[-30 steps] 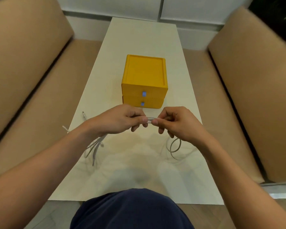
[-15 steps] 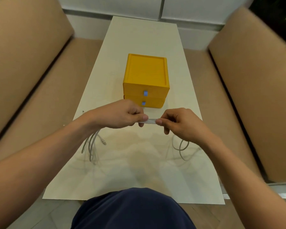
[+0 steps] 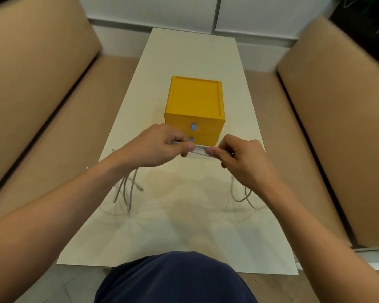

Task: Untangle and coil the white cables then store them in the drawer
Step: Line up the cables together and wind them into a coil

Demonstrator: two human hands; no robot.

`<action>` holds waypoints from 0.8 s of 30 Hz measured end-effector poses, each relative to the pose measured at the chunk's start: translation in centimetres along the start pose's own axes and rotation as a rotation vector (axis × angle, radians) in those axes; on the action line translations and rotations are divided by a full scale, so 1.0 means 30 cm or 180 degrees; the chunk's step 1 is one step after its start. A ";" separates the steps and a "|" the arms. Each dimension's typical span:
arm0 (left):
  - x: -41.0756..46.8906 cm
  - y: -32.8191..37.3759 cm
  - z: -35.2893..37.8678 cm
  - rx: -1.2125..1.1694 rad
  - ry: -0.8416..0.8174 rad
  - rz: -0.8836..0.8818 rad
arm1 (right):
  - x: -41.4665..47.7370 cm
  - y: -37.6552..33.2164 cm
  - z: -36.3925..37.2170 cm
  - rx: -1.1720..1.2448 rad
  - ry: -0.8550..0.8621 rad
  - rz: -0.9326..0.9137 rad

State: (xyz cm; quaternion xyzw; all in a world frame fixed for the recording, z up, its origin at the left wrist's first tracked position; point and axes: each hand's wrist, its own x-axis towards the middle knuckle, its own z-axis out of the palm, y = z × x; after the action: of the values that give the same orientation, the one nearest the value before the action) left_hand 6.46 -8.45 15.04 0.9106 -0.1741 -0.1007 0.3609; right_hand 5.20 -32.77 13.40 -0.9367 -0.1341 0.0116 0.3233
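Note:
A bundle of white cables (image 3: pixel 200 150) stretches taut between both hands above the table. My left hand (image 3: pixel 155 147) grips one end of it, and loose strands with plugs hang below the wrist. My right hand (image 3: pixel 239 158) pinches the other end, with loops dangling under it. Just behind the hands stands a yellow drawer box (image 3: pixel 195 103) with two drawers, both closed, each with a small blue pull.
The long white table (image 3: pixel 184 226) runs away from me between two tan cushioned benches (image 3: pixel 31 95) on the left and right. A white wall closes the far end. My dark blue clothing fills the bottom of the view.
Both hands have lifted slightly and drawn apart, so more of the cable bundle shows between them. The hanging strands swung along with them.

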 end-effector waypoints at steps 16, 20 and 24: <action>-0.003 -0.084 -0.024 0.0121 0.0010 -0.0159 | -0.006 0.028 -0.047 0.1420 -0.0792 0.0299; -0.022 -0.045 -0.017 -0.0302 -0.0311 0.0067 | 0.015 0.070 -0.054 0.0637 -0.0911 0.0265; -0.016 -0.056 -0.017 -0.0387 -0.0146 0.0136 | 0.004 0.046 -0.039 -0.0212 -0.0397 -0.0040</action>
State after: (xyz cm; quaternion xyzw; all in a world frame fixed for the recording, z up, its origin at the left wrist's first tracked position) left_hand 6.57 -6.81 14.27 0.8806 -0.1952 -0.1243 0.4136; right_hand 5.79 -34.48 13.50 -0.9435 -0.1602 0.0634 0.2831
